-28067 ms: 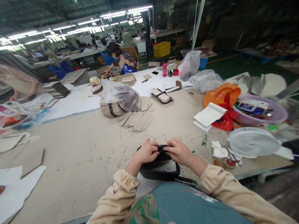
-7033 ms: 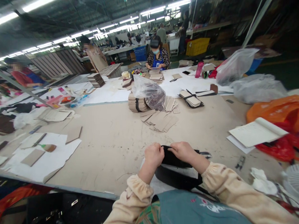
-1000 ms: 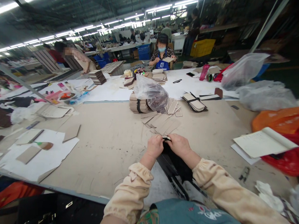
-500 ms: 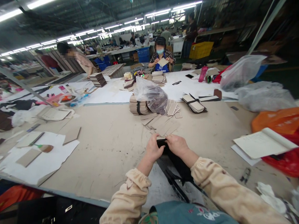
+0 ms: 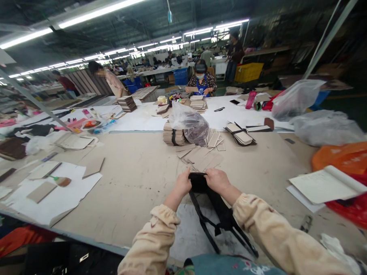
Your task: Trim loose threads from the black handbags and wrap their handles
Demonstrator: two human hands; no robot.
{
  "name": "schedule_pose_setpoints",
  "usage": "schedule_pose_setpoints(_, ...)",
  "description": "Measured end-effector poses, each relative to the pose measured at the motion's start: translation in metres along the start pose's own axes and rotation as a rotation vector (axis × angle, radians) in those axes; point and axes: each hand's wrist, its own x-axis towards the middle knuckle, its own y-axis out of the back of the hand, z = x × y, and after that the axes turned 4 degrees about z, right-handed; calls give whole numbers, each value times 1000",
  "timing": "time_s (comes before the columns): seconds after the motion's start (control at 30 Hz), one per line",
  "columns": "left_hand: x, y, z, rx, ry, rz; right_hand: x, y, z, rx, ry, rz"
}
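Observation:
Both hands hold a black strapped piece (image 5: 198,184), which looks like part of a bag, by its far edge. My left hand (image 5: 182,183) pinches the left corner, and my right hand (image 5: 219,181) grips the right one, fingers closed. Between them the black panel lies spread and faces me. Its long black straps hang down toward my lap, joined midway by what looks like a knot or crosspiece. Just beyond my hands, thin beige card strips (image 5: 201,155) lie scattered on the table.
Behind the strips stand a banded card stack (image 5: 173,135) and a clear plastic bag (image 5: 192,123). Left lies a brush (image 5: 62,181) on white paper. Right are an open notebook (image 5: 329,183), snips (image 5: 306,223) and an orange bag (image 5: 337,156). A co-worker (image 5: 201,82) sits opposite.
My hands have moved apart a little, and the black panel between them shows more widely. The straps now hang more openly. The camera view has shifted slightly.

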Motion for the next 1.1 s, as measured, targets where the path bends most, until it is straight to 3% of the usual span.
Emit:
schedule_pose_setpoints(0.2,-4,10,-3,42,-82,-95,-14,1,-3,-7,-11,-1)
schedule_pose_setpoints(0.4,-15,-6,17,239,101,12,-18,-3,4,-23,-62,17)
schedule_pose_setpoints(0.6,-17,-9,32,393,185,13,-17,-7,9,-25,-91,40)
schedule_pose_setpoints(1.1,-12,-3,42,486,137,-65,-18,-8,13,23,-76,86)
